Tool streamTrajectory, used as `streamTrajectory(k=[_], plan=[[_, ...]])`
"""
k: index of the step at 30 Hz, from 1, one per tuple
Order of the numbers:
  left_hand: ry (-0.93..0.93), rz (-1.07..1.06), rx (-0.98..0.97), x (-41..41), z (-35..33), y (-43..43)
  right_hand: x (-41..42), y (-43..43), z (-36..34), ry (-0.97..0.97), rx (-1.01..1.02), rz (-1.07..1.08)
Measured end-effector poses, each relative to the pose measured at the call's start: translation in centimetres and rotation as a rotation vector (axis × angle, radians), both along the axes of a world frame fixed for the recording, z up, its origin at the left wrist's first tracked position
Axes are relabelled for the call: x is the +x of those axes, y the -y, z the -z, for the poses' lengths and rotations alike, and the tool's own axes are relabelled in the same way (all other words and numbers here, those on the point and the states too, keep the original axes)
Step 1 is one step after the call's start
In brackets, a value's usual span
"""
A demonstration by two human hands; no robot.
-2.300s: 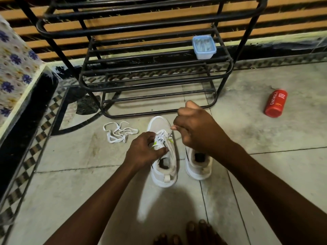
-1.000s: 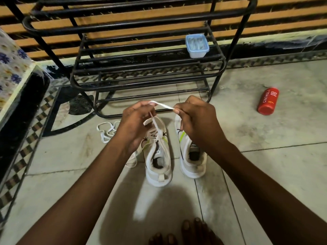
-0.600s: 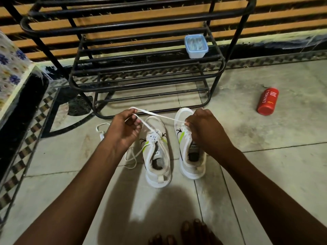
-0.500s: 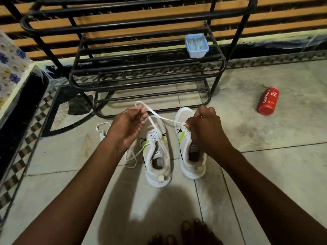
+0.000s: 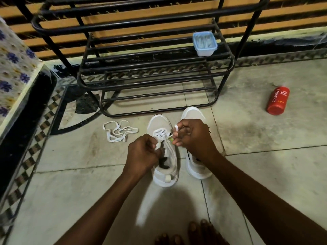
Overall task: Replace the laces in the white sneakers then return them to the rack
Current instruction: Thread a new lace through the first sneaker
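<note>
Two white sneakers stand side by side on the tiled floor, toes toward the rack. The left sneaker [image 5: 163,172] has a white lace [image 5: 160,134] threaded through its upper eyelets. My left hand [image 5: 142,154] is closed at the sneaker's left side by the tongue, gripping the lace. My right hand [image 5: 192,137] pinches a loop of the same lace just right of the eyelets. It covers the middle of the right sneaker [image 5: 192,114]. A loose white lace [image 5: 118,131] lies in a tangle on the floor to the left.
The black metal shoe rack [image 5: 152,68] stands just beyond the sneakers, with a small blue-lidded box [image 5: 204,43] on a shelf. A red bottle [image 5: 277,100] lies on the floor at right. A floral-covered ledge [image 5: 16,68] runs along the left. My toes [image 5: 191,232] show at the bottom.
Both hands have come down from holding the lace stretched above the shoes to the left sneaker's eyelets, close together. The lace is now drawn short.
</note>
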State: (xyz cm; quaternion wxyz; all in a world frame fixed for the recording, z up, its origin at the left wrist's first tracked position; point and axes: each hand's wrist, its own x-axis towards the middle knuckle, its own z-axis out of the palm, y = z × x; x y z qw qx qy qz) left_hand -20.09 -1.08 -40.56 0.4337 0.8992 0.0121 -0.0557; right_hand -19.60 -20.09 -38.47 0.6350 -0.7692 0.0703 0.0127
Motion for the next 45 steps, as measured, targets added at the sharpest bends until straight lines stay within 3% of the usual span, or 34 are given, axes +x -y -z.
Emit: streamTrajectory(k=[3, 6, 12, 16, 22, 30, 38, 45], plan=[[0.016, -0.055, -0.003, -0.2, 0.6, -0.5, 0.1, -0.9, 0.2, 0.003, -0.008, -0.013], [-0.004, -0.109, -0.059, -0.3, 1.2, -1.1, 0.4, -2.1, 0.7, 0.091, -0.174, -0.045], [-0.156, -0.208, -0.302, -0.1, 2.4, -2.0, 0.5, -4.1, 1.6, 0.161, -0.333, -0.098], [-0.199, -0.206, -0.457, -0.2, 2.6, -2.1, 0.6, -5.2, 2.3, 0.152, -0.387, -0.092], [-0.177, -0.172, -0.541, -0.6, 2.8, -2.4, 0.4, -5.5, 2.2, 0.208, -0.499, -0.076], [-0.143, -0.098, -0.62, -0.6, 2.7, -2.4, 0.1, -5.7, 1.1, 0.308, -0.887, -0.205], [-0.164, -0.186, -0.657, -0.4, 2.8, -2.0, 0.8, -5.6, 1.2, 0.141, -0.734, -0.216], [-0.096, -0.107, -0.447, -0.1, 2.8, -1.7, -0.4, -5.9, 2.6, 0.212, -0.608, -0.069]])
